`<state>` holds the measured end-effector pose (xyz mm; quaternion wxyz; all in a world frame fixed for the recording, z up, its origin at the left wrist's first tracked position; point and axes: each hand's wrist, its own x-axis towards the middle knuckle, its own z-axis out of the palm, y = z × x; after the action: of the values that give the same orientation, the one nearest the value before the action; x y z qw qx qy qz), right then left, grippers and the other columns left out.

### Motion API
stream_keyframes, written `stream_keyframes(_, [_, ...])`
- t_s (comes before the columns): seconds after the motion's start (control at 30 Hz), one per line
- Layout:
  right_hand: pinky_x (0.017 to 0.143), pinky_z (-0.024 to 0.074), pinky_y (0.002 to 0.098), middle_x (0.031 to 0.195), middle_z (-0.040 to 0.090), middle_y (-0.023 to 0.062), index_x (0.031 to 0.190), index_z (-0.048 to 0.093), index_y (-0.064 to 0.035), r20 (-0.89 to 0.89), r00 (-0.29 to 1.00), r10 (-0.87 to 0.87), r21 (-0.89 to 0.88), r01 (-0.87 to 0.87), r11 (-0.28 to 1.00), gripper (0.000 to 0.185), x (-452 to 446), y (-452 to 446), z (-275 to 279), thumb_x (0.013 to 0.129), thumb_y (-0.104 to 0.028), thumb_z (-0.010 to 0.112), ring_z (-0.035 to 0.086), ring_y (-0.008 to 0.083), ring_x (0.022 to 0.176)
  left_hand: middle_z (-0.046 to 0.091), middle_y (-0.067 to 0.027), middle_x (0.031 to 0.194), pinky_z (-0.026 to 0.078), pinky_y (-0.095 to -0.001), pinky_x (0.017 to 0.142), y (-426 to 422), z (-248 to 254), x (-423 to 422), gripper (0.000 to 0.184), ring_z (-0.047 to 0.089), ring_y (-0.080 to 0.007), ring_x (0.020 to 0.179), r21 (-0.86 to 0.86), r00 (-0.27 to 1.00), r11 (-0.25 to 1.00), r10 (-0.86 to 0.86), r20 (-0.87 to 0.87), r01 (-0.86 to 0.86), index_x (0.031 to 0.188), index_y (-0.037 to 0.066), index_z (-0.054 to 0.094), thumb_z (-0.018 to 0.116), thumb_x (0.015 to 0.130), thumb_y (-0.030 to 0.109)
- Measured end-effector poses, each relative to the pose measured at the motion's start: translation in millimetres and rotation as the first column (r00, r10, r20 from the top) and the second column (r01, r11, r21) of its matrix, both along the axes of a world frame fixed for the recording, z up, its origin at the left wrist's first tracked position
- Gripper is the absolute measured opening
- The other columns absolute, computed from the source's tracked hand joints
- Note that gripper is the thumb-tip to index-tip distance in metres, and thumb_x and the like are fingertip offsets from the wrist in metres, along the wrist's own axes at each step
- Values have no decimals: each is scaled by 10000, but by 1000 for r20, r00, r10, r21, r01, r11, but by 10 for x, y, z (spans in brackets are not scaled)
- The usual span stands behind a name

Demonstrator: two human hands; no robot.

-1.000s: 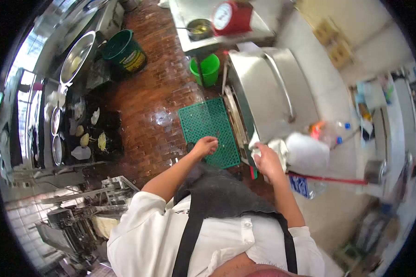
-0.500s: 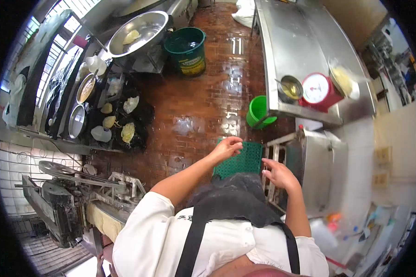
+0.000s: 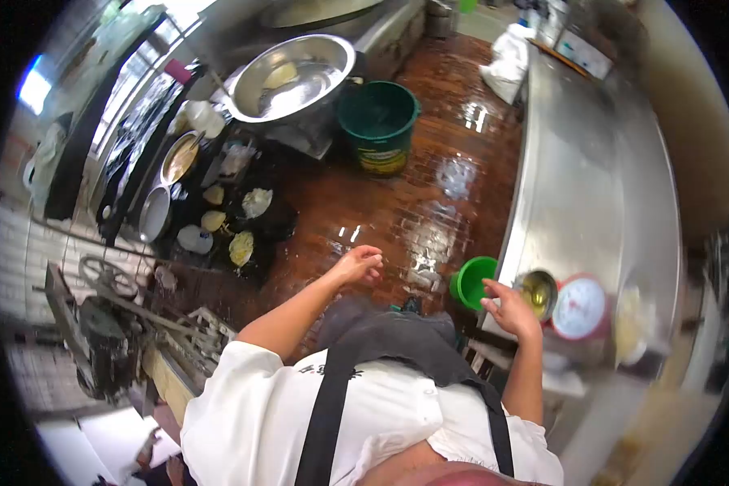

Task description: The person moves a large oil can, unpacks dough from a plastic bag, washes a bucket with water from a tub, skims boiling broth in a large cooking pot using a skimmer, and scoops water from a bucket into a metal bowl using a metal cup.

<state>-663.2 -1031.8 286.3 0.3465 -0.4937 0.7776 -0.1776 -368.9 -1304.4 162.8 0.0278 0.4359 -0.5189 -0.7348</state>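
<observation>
My left hand (image 3: 360, 266) hangs in front of my dark apron (image 3: 389, 344), over the wet brick floor, with loosely bent fingers and nothing visible in it. My right hand (image 3: 510, 311) is held out with thumb and fingers apart, also with nothing visible in it. It is nearest to a small bright green bucket (image 3: 471, 283) on the floor and the edge of a steel counter (image 3: 575, 186). A metal bowl with yellowish liquid (image 3: 536, 293) stands on that counter, beside a red scale with a round white dial (image 3: 579, 306).
At the upper left stand a large steel basin (image 3: 332, 69) and a dark green bucket (image 3: 381, 134). Several bowls and pale lumps lie on a dark surface at left. A machine with a wheel (image 3: 109, 277) is lower left. Part of another person shows at the bottom left.
My view has shifted forward: the counter, scale and small green bucket now appear closer to me. The green floor mat has mostly dropped from sight. Both hands remain without any visible object.
</observation>
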Motion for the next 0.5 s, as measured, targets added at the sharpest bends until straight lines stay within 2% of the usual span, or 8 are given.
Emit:
stream_keyframes(0.03, [954,493,413,1207,644,192,1345,526,-50,-67,997,34,-11,-34,999,467,-170,-279,73,922,-205,649,621,329,1122,659,-37,988,541,-276,622,-145,32,35,348,628,-102,740,-7,998,998,60,17,-60,1258,72,537,618,970,249])
stream_keyframes(0.1, [955,496,396,1209,643,178,1344,527,-48,-173,974,145,-169,-174,970,464,-494,-844,117,916,-174,653,622,320,1126,652,-36,981,542,-276,634,-441,-85,87,347,619,-110,719,18,981,981,191,19,-191,1265,81,536,610,974,254])
stream_keyframes(0.17, [955,497,396,1197,643,173,1336,529,-39,-107,976,189,-213,-208,955,458,-609,-1458,428,911,-155,654,624,319,1122,651,-36,977,544,-280,638,-683,-165,52,346,621,-117,720,32,963,964,262,61,-264,1267,82,536,604,977,258])
stream_keyframes(0.23, [961,492,396,1182,643,177,1326,533,-28,-37,965,259,-261,-260,930,456,-707,-2042,501,904,-149,656,622,327,1120,652,-44,972,545,-286,639,-936,-319,3,347,628,-129,738,21,951,954,297,87,-300,1269,82,535,595,981,264])
stream_keyframes(0.27, [969,485,393,1188,636,185,1317,539,-24,-51,953,298,-219,-301,928,454,-733,-2348,555,896,-144,658,612,343,1125,655,-51,980,547,-292,644,-1096,-399,-32,350,636,-139,762,29,947,952,301,109,-306,1272,83,534,597,978,261])
stream_keyframes(0.37, [966,478,412,1218,624,198,1306,545,-12,-100,906,411,-326,-420,847,447,-850,-3196,338,901,-173,648,598,368,1125,663,-65,993,548,-299,643,-1695,-342,-252,363,638,-136,746,-6,929,933,360,88,-361,1261,58,536,615,965,252])
stream_keyframes(0.47, [960,484,419,1238,618,199,1317,541,-20,-49,882,468,-193,-469,862,455,-964,-4042,364,913,-203,645,601,367,1123,666,-72,992,544,-286,655,-2524,-194,-522,330,641,-134,752,-66,860,857,509,-36,-510,1223,56,558,616,962,249])
stream_keyframes(0.5, [956,487,419,1237,618,200,1322,539,-26,-52,878,475,-181,-476,860,458,-1030,-4313,328,914,-202,647,604,368,1115,662,-64,973,539,-281,657,-2883,-52,-615,320,635,-129,751,-117,832,825,539,-136,-553,1205,54,569,619,960,252])
